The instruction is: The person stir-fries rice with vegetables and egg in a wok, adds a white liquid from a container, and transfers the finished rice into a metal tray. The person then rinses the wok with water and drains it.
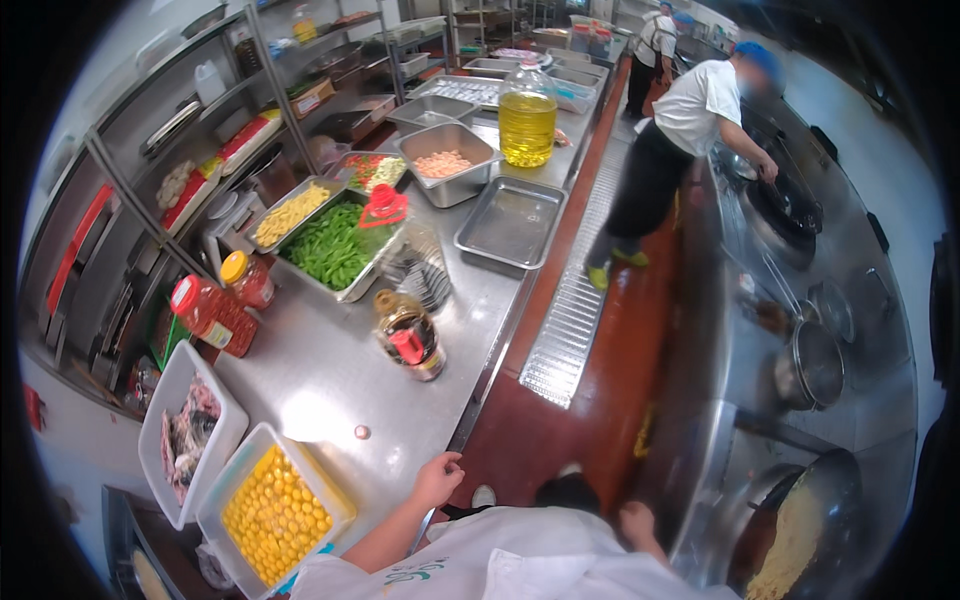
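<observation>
My left hand [439, 480] is above the front edge of the steel worktable [315, 390]. Its fingers are loosely bent and slightly apart, with nothing visible in them. Lower down at my right side hangs my right hand [637, 523]; its fingers look curled, and their inner side is hidden. Left of my left hand stands a plastic tub [341, 499] of egg yolks [277, 510]. Beside it, a white tub [234, 420] contains what look like raw fish pieces [191, 435]. A small brownish piece [362, 432] lies on the steel.
Ahead are a dark sauce bottle [409, 337], chilli jars [217, 315], a pan of cut green vegetables [330, 244], a steel tray [510, 221] and an oil jug [527, 116]. A wok [825, 495] with yellow food sits right. A co-worker [675, 142] bends over the stove.
</observation>
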The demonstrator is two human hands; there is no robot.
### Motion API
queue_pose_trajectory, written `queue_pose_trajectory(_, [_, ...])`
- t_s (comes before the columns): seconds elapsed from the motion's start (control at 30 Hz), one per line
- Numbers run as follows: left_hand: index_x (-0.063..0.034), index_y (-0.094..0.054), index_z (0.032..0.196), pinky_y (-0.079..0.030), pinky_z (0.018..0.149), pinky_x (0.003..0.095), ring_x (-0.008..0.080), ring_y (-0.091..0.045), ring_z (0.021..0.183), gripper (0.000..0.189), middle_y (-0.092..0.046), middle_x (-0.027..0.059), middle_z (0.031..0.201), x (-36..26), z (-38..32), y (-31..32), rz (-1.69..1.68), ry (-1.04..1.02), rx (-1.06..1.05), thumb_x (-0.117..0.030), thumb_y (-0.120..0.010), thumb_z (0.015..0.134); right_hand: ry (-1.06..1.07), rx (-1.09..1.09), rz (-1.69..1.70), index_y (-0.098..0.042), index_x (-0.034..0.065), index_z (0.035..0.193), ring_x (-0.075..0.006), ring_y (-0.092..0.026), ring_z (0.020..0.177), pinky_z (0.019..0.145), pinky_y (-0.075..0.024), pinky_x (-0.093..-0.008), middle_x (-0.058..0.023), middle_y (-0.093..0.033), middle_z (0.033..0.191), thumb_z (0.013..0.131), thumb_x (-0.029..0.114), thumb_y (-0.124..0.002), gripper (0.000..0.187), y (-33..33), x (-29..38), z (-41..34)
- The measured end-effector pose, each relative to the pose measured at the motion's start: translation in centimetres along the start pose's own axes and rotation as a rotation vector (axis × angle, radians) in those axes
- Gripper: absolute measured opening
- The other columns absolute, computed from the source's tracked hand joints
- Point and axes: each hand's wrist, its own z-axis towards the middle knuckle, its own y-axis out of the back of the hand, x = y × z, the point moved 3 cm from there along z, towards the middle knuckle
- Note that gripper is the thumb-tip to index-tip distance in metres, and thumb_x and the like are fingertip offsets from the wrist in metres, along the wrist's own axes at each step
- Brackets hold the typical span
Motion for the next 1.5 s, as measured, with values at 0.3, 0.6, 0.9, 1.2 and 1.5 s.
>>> queue_pose_trajectory(0.3, [0.0011,-0.059,0.111,-0.049,0.067,0.0276,0.0141,-0.062,0.072,0.034,-0.066,0.0088,0.081,-9.8,15.0,-5.8,0.134,-0.106,-0.069,-0.012,-0.061,0.08,-0.085,0.191,0.05,-0.071,0.003,0.094,-0.0307,-0.064,0.094,0.085,-0.0487,-0.0364,-0.0173,-0.068,0.096,0.076,0.023,-0.066,0.027,-1.2,-4.2,18.1])
queue_pose_trajectory(0.6, [-0.002,-0.058,0.113,-0.05,0.074,0.0392,0.03,-0.063,0.08,0.04,-0.066,0.0136,0.083,-23.0,27.2,-7.7,0.25,-0.04,-0.31,-0.024,-0.059,0.08,0.095,0.184,0.124,-0.068,0.0018,0.097,-0.0295,-0.065,0.091,0.082,-0.0497,-0.0355,-0.0166,-0.068,0.095,0.077,0.027,-0.067,0.032,10.8,11.8,40.5])
queue_pose_trajectory(0.9, [0.0045,-0.039,0.13,-0.048,0.056,0.0298,0.0177,-0.057,0.062,0.059,-0.061,0.0116,0.082,-23.5,36.3,-5.6,-0.414,0.281,-0.593,-0.027,-0.062,0.085,0.376,0.385,0.291,-0.064,-0.0032,0.101,-0.0155,-0.061,0.064,0.059,-0.0487,-0.0293,-0.0096,-0.066,0.078,0.08,0.013,-0.062,0.026,11.8,38.8,56.9])
queue_pose_trajectory(1.2, [0.003,-0.047,0.114,-0.044,0.054,0.0261,0.0131,-0.051,0.062,0.039,-0.053,0.0052,0.079,-19.3,45.6,-3.5,-0.661,0.393,-0.888,-0.009,-0.063,0.08,0.685,0.341,0.159,-0.064,-0.0008,0.104,-0.0122,-0.057,0.063,0.06,-0.0473,-0.0281,-0.0066,-0.066,0.083,0.084,0.016,-0.061,0.027,19.5,67.5,66.7])
queue_pose_trajectory(1.5, [-0.0011,-0.062,0.091,-0.047,0.067,0.033,0.0228,-0.058,0.065,0.018,-0.06,0.0111,0.07,-23.0,48.3,2.7,-0.067,0.609,-1.15,-0.011,-0.06,0.076,1.026,0.355,0.211,-0.063,0.0022,0.106,-0.0179,-0.061,0.072,0.06,-0.0491,-0.0294,-0.0085,-0.064,0.084,0.081,0.016,-0.062,0.028,20.3,95.6,83.2])
